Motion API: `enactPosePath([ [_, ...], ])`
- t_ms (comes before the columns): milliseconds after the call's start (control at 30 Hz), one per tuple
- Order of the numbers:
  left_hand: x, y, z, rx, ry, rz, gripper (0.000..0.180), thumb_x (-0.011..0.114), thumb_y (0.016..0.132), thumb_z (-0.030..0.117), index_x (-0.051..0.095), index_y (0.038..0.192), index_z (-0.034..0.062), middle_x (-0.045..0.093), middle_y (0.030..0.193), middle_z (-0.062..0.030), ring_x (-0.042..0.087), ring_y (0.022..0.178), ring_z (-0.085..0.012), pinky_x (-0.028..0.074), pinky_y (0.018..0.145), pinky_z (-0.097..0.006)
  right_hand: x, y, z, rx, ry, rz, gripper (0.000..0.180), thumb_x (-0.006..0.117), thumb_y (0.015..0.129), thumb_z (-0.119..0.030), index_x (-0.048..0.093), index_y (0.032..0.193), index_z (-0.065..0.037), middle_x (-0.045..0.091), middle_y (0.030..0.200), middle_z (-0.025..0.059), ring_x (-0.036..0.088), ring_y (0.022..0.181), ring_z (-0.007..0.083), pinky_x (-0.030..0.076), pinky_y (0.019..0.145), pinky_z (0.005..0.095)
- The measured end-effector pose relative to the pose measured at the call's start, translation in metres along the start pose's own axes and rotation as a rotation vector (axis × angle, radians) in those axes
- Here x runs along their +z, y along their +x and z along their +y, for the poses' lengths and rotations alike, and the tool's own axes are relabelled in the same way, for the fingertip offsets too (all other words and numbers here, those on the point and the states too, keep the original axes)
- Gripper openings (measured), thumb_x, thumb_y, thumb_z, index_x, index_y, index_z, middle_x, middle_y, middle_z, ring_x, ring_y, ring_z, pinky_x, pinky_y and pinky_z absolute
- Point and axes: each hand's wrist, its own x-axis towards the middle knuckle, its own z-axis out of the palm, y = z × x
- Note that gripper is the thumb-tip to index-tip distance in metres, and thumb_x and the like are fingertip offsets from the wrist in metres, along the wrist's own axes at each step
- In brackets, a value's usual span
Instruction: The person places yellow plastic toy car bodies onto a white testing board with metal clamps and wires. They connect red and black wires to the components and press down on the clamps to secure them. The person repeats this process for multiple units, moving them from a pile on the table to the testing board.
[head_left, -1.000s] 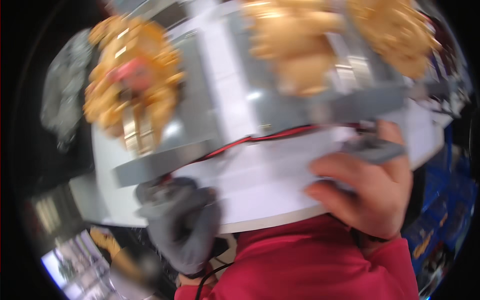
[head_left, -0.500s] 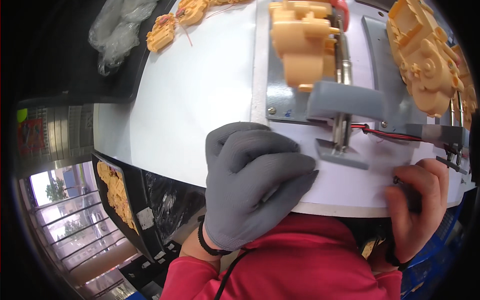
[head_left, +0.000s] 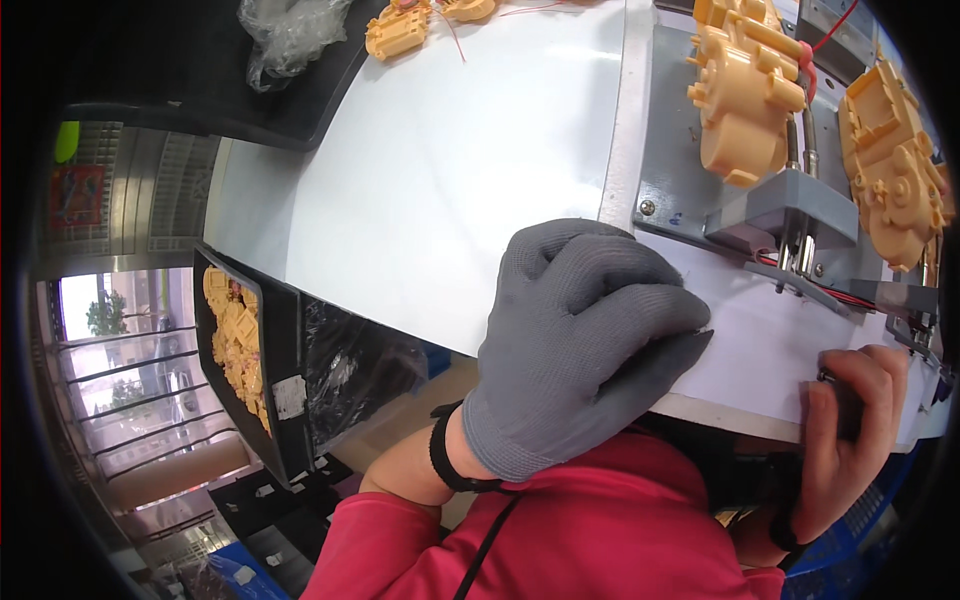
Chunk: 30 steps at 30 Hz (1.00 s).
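My left hand (head_left: 590, 345), in a grey knitted glove, rests over the white table near its front edge. Its fingers are curled and pressed together, and whatever they may hold is hidden. Farther right, my bare right hand (head_left: 855, 420) has thumb and forefinger bent towards each other around a small dark piece (head_left: 826, 376), too small to name. Beyond the hands stands a grey metal fixture (head_left: 790, 210) with steel rods. A cream-orange plastic housing (head_left: 740, 110) is mounted on it. A second, similar housing (head_left: 885, 165) sits on another fixture to the right.
Red and black wires (head_left: 845, 297) run between the fixtures. More plastic housings (head_left: 398, 35) with thin wires lie at the table's far edge, beside a black tray (head_left: 200, 90) holding clear plastic film (head_left: 290, 40). Lower left, a black bin (head_left: 283, 350) holds several similar housings.
The view has shifted, so the table, fixtures and hands all sit farther right in the picture. Both hands keep nearly the same pose.
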Motion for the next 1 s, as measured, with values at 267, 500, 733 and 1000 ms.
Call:
enactPosePath([
  [267,-0.0011,0.0005,-0.0010,0.001,-0.050,-0.019,0.034,0.088,0.066,0.017,0.074,0.098,0.0183,0.062,0.102,-0.0022,0.054,0.105,-0.0245,0.041,0.095,-0.037,0.0022,0.0018,-0.0026,0.027,0.012,0.031,0.026,0.074,0.073,-0.004,0.066,0.097,-0.001,0.052,0.090,0.0105,0.052,0.083,0.0245,0.042,0.076,0.0319],
  [500,-0.0001,-0.0012,-0.0032,0.023,-0.059,-0.015,0.035,0.087,0.067,0.017,0.075,0.100,0.0172,0.063,0.103,-0.0015,0.054,0.105,-0.0238,0.041,0.095,-0.037,0.0038,0.0038,-0.0069,0.038,0.020,0.052,0.027,0.072,0.070,0.000,0.066,0.096,-0.001,0.053,0.090,0.0105,0.053,0.083,0.0247,0.042,0.076,0.0319],
  [733,-0.0026,-0.0012,-0.0013,-0.003,-0.054,-0.044,0.037,0.087,0.067,0.017,0.075,0.102,0.0152,0.063,0.102,-0.0026,0.053,0.106,-0.0244,0.041,0.096,-0.037,0.0038,0.0020,-0.0059,0.052,0.040,0.061,0.028,0.074,0.070,0.001,0.067,0.097,-0.002,0.054,0.091,0.0108,0.054,0.085,0.0251,0.043,0.077,0.0326],
  [1000,-0.0010,-0.0032,0.0035,-0.059,-0.054,-0.030,0.035,0.087,0.068,0.013,0.076,0.101,0.0146,0.064,0.103,-0.0037,0.051,0.108,-0.0253,0.043,0.096,-0.036,0.0026,0.0039,-0.0090,0.047,0.024,0.072,0.029,0.078,0.068,-0.002,0.068,0.094,-0.003,0.055,0.091,0.0105,0.054,0.084,0.0265,0.044,0.074,0.0344],
])
